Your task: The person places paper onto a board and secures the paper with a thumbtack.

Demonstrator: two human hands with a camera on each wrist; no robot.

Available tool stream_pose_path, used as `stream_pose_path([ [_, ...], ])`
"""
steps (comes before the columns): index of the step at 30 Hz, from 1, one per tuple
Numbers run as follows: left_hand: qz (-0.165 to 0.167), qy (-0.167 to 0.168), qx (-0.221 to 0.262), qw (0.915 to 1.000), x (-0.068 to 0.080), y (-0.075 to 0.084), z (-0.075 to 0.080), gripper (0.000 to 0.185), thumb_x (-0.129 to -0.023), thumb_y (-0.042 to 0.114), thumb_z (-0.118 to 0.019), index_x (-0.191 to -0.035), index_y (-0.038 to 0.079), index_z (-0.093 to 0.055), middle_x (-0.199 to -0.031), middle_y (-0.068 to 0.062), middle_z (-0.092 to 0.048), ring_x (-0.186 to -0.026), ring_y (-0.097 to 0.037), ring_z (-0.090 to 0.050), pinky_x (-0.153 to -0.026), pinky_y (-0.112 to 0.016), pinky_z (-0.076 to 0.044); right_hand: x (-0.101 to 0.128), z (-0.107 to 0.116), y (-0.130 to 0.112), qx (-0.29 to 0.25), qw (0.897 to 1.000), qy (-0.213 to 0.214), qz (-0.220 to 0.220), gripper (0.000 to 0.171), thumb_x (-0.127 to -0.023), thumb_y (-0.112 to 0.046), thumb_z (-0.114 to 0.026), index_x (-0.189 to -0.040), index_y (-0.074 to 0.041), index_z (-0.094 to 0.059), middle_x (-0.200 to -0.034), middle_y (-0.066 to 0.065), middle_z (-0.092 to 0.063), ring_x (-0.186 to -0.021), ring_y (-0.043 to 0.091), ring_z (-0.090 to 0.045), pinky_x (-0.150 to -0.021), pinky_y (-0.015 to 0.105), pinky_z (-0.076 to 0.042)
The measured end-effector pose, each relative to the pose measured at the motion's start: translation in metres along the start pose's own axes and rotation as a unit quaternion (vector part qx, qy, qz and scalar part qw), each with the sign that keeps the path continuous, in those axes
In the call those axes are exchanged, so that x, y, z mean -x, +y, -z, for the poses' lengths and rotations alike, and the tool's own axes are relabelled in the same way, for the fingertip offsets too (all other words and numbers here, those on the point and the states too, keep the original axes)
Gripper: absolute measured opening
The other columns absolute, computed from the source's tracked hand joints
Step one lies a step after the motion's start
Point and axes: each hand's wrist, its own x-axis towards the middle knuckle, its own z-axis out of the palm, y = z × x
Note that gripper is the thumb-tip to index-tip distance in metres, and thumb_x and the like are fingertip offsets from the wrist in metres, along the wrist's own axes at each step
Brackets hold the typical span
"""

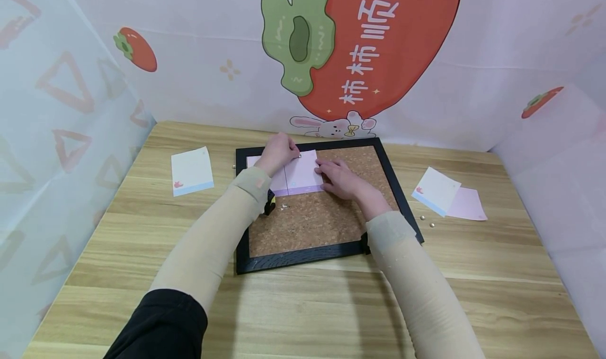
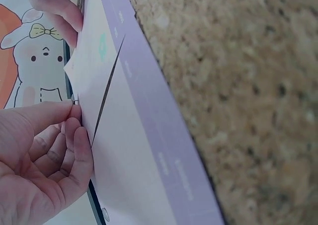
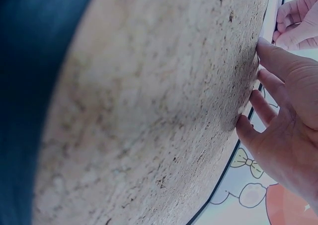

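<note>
A black-framed cork board [image 1: 307,222] lies on the table, with two pink notes side by side near its top left. My left hand [image 1: 276,152] pinches a small silver thumbtack [image 2: 74,100] at the upper edge of the right-hand pink note [image 1: 303,175]. The left-hand pink note [image 1: 280,186] is partly covered by my left wrist; another tack [image 2: 105,214] shows on it in the left wrist view. My right hand [image 1: 343,180] touches the right edge of the right-hand note with its fingers spread, some resting on the cork.
A white note with a blue strip [image 1: 191,172] lies left of the board. To the right, another white note [image 1: 435,190] overlaps a pink note [image 1: 466,203]. Two loose tacks [image 1: 423,218] sit beside the frame's right edge. A printed cloth backdrop [image 1: 203,96] stands behind the table.
</note>
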Motion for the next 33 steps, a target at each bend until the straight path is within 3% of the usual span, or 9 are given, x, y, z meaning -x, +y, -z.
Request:
stream_pose_path([
  [9,0.0,0.003,-0.004,1.0,-0.0002,0.0011,0.0002,0.016,-0.094,0.016,-0.067,-0.099,0.004,-0.077,-0.106,-0.011,-0.075,-0.098,-0.024,-0.063,-0.092,-0.038,-0.052,0.0008,-0.0004,0.0004,-0.006,1.0,0.002,0.001,0.047,-0.1,-0.017,-0.06,-0.146,-0.011,-0.049,-0.166,0.006,-0.028,-0.154,0.032,-0.021,-0.125,0.052,-0.023],
  [20,0.007,0.008,0.003,0.9999,-0.0023,-0.0011,-0.0022,0.015,-0.094,0.015,-0.066,-0.097,0.006,-0.077,-0.103,-0.01,-0.075,-0.091,-0.022,-0.062,-0.083,-0.035,-0.052,0.0014,0.0001,0.0009,-0.001,1.0,0.006,0.006,0.047,-0.1,-0.016,-0.06,-0.146,-0.011,-0.05,-0.166,0.005,-0.027,-0.153,0.031,-0.022,-0.124,0.051,-0.024],
  [33,0.002,0.018,-0.011,0.9998,-0.0031,-0.0009,-0.004,0.014,-0.094,0.015,-0.067,-0.094,0.005,-0.077,-0.101,-0.01,-0.074,-0.09,-0.022,-0.063,-0.085,-0.036,-0.054,0.0017,-0.0001,0.0003,-0.008,1.0,0.005,0.003,0.047,-0.1,-0.016,-0.06,-0.146,-0.011,-0.049,-0.166,0.006,-0.027,-0.153,0.031,-0.022,-0.124,0.051,-0.025],
])
